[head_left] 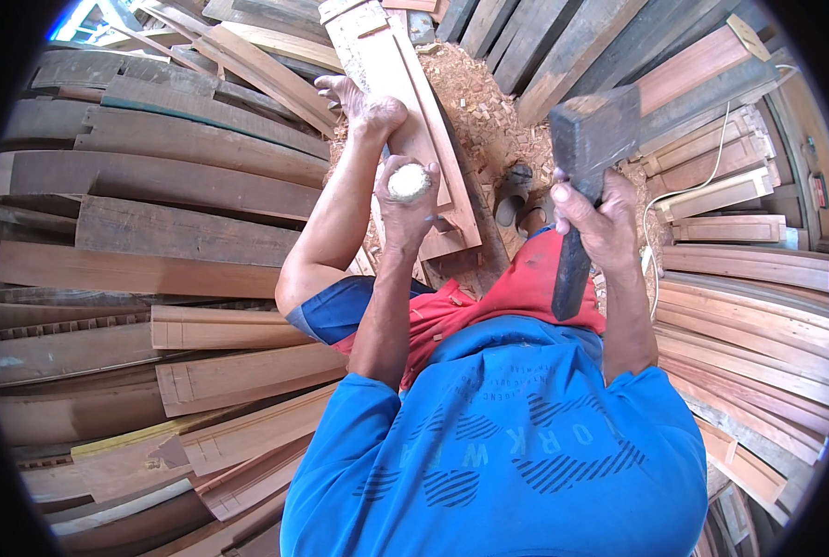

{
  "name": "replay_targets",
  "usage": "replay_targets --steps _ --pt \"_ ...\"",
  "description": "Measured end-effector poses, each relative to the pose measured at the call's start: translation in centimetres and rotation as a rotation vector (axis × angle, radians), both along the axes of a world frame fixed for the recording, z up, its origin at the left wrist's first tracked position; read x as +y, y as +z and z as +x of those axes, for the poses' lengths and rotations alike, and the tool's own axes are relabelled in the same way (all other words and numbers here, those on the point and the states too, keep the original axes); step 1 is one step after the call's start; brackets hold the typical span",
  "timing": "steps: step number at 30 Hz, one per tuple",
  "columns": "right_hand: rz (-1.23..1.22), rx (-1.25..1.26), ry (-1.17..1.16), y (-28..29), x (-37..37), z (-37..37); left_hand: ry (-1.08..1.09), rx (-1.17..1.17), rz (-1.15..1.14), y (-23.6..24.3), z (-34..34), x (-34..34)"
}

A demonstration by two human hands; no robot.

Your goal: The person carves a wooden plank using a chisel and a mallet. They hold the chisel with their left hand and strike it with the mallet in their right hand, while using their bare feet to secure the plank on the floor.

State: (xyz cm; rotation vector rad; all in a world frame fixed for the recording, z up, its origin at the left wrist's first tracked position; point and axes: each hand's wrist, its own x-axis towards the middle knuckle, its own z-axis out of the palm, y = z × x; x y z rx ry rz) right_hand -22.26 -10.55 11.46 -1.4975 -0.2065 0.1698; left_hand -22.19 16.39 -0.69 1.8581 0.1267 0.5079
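Observation:
My right hand (603,223) is wrapped round the handle of a dark wooden mallet (596,128), its blocky head raised above the fist. In my left hand (401,209) is a chisel (409,183), seen end-on by its round, pale, worn handle butt; its blade is hidden behind the hand. Below the left hand lies a long reddish-brown board (463,232), with a notch or peg near its closer end. My bare left leg (345,200) is bent beside the board, the foot resting by its edge.
Wood chips (475,102) cover the ground beyond the board. Stacked planks (182,227) fill the left side, and more boards (749,325) lie at the right. Dark timbers (563,46) lean at the far right. A pale cord (654,209) runs down past the right-hand boards.

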Motion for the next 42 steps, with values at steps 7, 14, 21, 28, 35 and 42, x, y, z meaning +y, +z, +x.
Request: replay_targets --steps 7,14,21,28,35,42 --pt "-0.006 -0.282 -0.169 7.2 1.5 2.0 -0.123 0.188 -0.204 2.2 -0.5 -1.0" --pt "-1.107 -0.474 0.346 5.3 6.1 4.6 -0.133 0.139 0.137 3.2 -1.6 -2.9" --pt "-0.822 -0.423 0.429 4.8 5.0 3.4 0.116 -0.236 -0.062 0.6 -1.2 -2.9" --pt "-0.393 -0.313 0.198 8.3 2.9 2.5 0.007 0.074 -0.329 1.7 -0.4 0.5" --pt "-0.275 -0.515 -0.182 12.2 1.4 3.5 -0.026 0.171 -0.273 2.1 0.2 -1.7" --pt "-0.833 -0.602 0.071 6.1 4.1 4.7 -0.064 0.029 -0.076 1.9 0.0 -4.6"
